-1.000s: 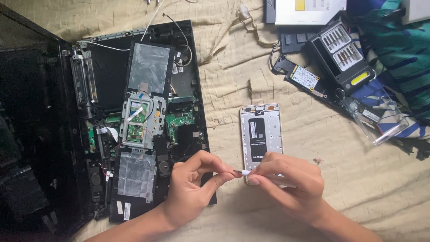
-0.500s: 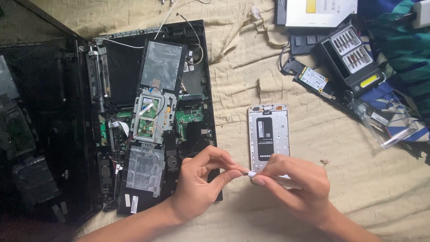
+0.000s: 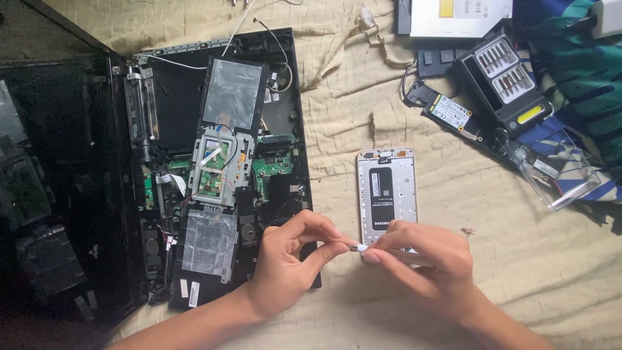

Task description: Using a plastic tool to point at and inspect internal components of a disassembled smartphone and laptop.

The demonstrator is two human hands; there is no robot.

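Both hands meet over the wrinkled beige cloth, pinching a tiny white piece [image 3: 360, 248] between them. The left hand [image 3: 293, 254] has thumb and forefinger closed on one end of it; the right hand [image 3: 424, 258] grips the other end with its fingertips, the other fingers curled. The piece sits just below the opened white phone with its back cover off [image 3: 387, 192], whose lower edge the right hand covers. The dismantled black laptop [image 3: 220, 162] lies to the left.

A tiny white piece [image 3: 360, 247], pinched between fingertips of both hands, just below an opened phone [image 3: 387, 191].
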